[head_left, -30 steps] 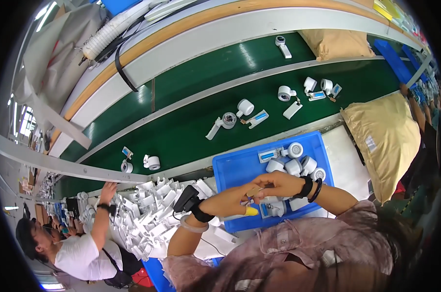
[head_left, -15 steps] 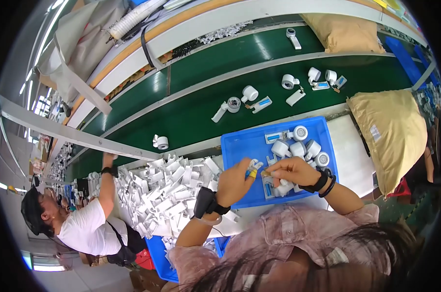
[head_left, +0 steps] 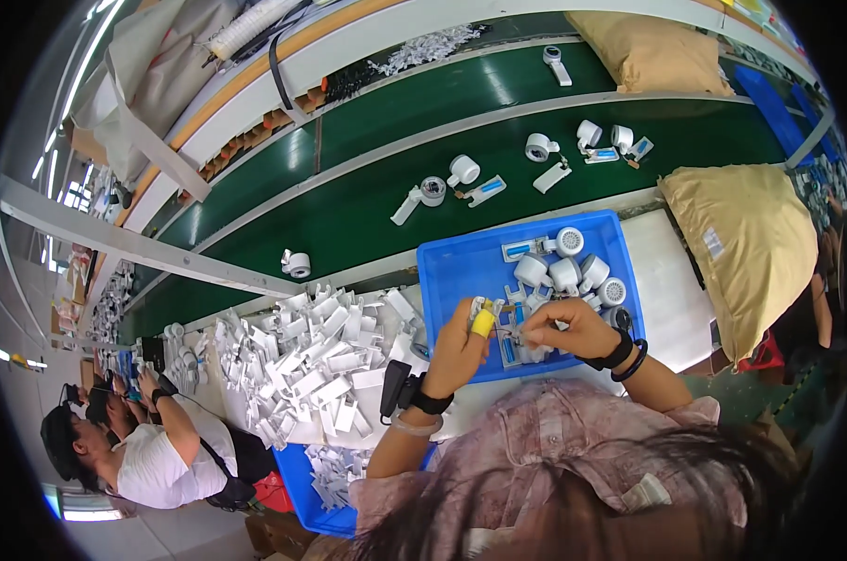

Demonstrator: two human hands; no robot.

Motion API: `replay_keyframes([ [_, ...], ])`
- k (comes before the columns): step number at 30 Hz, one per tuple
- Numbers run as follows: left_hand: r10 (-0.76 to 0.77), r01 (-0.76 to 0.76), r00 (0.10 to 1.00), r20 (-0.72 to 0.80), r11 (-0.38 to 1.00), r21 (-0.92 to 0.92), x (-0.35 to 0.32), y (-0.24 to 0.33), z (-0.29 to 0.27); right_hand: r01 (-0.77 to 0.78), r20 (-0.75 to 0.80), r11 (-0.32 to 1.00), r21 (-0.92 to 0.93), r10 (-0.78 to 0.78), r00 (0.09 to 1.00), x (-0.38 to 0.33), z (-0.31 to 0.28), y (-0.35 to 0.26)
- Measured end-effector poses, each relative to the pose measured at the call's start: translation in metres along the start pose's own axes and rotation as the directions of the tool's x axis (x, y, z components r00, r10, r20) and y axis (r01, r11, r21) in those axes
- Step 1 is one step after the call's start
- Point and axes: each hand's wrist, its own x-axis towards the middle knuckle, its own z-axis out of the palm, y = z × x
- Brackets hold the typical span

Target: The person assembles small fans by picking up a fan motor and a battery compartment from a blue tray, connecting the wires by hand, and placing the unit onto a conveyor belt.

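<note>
Leftmost, a co-worker [head_left: 152, 449] sits at 8 o'clock, then a heap of white parts [head_left: 316, 360]. Left hand [head_left: 461, 341] pinches a small white piece [head_left: 487, 307] w/ a yellow-capped finger — right hand [head_left: 564, 327] closed on it too, over the blue tray [head_left: 461, 271], 3 o'clock of the heap.

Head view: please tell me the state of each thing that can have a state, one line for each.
left hand: closed on a small part, yellow cover on one finger
right hand: pinching a small part over the tray
blue tray: partly filled with white round parts
pile of white flat parts: loose, heaped beside the tray
green belt: carries scattered white parts
tan bag: lying closed on the table
</note>
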Motion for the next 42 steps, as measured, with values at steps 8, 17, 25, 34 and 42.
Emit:
replay_keyframes([
  [8,0.257,-0.224,0.964,-0.073,0.926,0.303,-0.007,0.009,0.013,-0.197,0.024,0.961,-0.196,0.205,0.978,0.005,0.005,-0.002],
  [17,0.104,-0.136,0.985,-0.136,0.958,-0.253,-0.001,-0.016,0.037,0.243,-0.279,0.776,-0.583,-0.472,0.836,0.007,0.018,0.008],
  [25,0.091,-0.102,0.995,-0.051,0.95,-0.294,-0.001,-0.013,0.043,0.289,-0.226,0.789,-0.542,-0.468,0.854,0.001,0.018,0.005],
  [34,0.129,-0.134,0.989,-0.065,0.989,-0.069,-0.004,-0.006,0.051,0.295,-0.251,0.793,-0.533,-0.482,0.84,-0.003,0.015,0.006],
  [42,0.287,-0.286,0.954,-0.085,0.958,0.028,-0.002,-0.009,0.054,0.322,-0.263,0.785,-0.53,-0.512,0.818,-0.002,0.014,0.009],
])
